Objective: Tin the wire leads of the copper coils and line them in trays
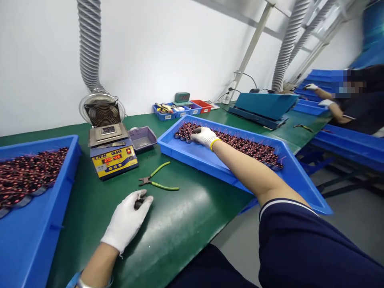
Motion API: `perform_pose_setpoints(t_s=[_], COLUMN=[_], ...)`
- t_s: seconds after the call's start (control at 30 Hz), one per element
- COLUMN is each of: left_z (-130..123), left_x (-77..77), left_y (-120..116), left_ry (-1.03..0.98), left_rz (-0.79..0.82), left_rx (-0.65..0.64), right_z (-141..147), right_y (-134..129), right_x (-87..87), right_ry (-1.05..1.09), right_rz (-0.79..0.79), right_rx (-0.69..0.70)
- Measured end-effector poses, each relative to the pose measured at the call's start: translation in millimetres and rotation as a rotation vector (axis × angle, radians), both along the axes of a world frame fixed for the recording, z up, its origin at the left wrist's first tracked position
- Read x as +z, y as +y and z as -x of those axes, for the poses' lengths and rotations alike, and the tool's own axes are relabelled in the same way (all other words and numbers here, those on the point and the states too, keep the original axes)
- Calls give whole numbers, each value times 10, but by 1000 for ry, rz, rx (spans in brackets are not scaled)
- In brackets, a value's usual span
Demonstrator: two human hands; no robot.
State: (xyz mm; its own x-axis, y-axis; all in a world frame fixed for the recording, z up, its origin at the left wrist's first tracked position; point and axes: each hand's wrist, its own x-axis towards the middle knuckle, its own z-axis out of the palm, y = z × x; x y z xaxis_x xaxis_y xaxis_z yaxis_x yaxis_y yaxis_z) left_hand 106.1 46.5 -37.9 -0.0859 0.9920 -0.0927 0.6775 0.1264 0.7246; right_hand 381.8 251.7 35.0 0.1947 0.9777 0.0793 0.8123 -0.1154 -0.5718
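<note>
My left hand [128,220], in a white glove, is closed around a small dark part [139,203] above the green table. Green-handled cutters [159,182] lie open on the table just beyond it. My right hand [204,137], gloved too, reaches into the right blue tray [198,154]. Its fingers are at the left end of the rows of small black parts with reddish wires [246,144]. They are pressed together there, and whatever they grip is too small to make out.
At the left stands another blue tray [67,180] of similar parts. A yellow-blue heating unit [114,160] with a fan and a grey dish [142,140] are behind the cutters. Small bins [165,115] line the wall. A person [360,100] works at the far right.
</note>
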Motion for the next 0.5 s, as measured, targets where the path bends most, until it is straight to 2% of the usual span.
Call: perform_pose_setpoints(t_s=[0.1, 0.23, 0.37, 0.5], left_z=[-8, -15, 5, 3], left_x=[24, 25, -19, -22], left_y=[-5, -17, -10, -45], left_ry=[6, 12, -1, -27], left_rz=[0, 16, -13, -68], left_rx=[19, 31, 28, 36], right_z=[-226, -278, -243, -199], right_y=[8, 57, 129, 43], right_x=[-212, -372, -389, -264], right_ry=[-257, -461, -575, -594], right_rz=[2, 26, 38, 61], right_rx=[-57, -20, 23, 49])
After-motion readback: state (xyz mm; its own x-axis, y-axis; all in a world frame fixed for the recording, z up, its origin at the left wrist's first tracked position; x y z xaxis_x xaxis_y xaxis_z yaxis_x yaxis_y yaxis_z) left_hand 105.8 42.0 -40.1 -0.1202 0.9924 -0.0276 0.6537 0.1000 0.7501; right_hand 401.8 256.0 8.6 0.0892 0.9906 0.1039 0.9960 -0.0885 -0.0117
